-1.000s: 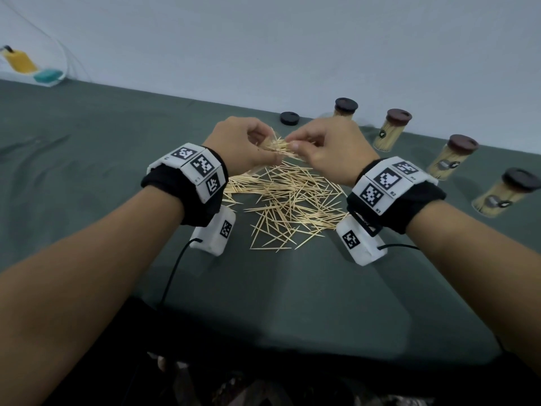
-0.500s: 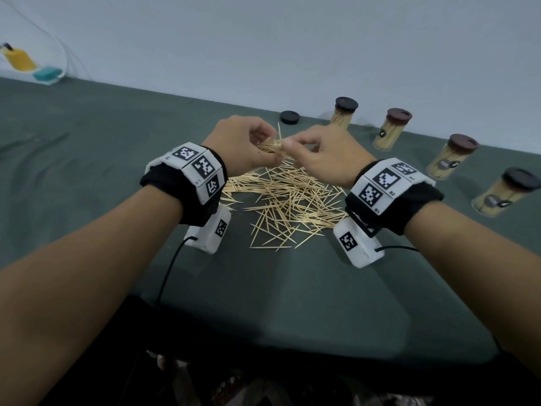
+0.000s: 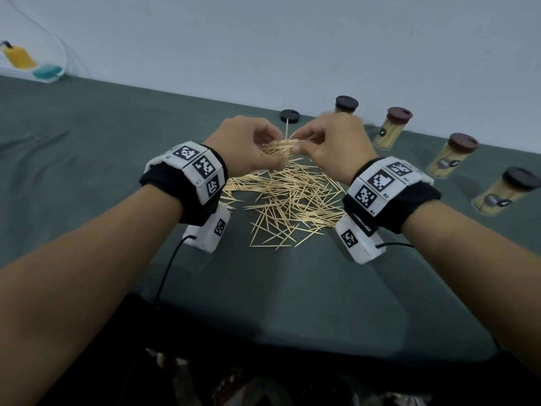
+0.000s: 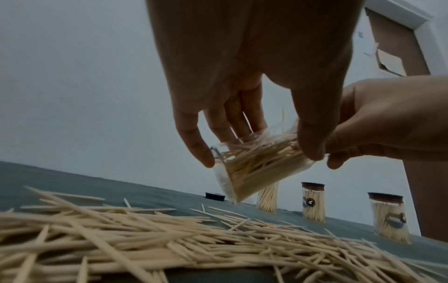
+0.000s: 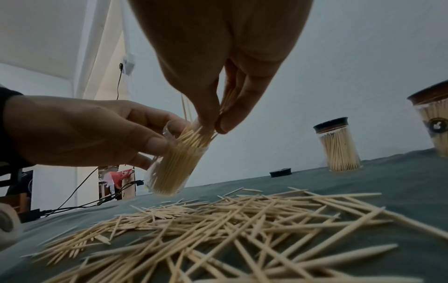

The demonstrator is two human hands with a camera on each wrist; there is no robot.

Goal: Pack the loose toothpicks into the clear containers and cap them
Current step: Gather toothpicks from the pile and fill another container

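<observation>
Clear container [image 4: 252, 162] tilting in my left hand [image 3: 246, 150] above the loose toothpicks [image 3: 287, 200] mid-table, fingers curling round it, my right hand [image 3: 330, 148] pinching a toothpick bunch [image 5: 226, 103] at its mouth, loose cap [image 3: 289, 116] sitting by the far edge.

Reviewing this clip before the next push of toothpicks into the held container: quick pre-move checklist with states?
1. Left hand grips the clear container: ok.
2. Container off the table, tilted, mouth toward the right hand: ok.
3. Right fingers pinch a bundle of toothpicks at the mouth: ok.
4. All toothpick tips inside the rim: not ok, one stray toothpick sticks up.
5. Loose cap free on the table for capping: ok.
6. Room left in the container: cannot tell.
</observation>
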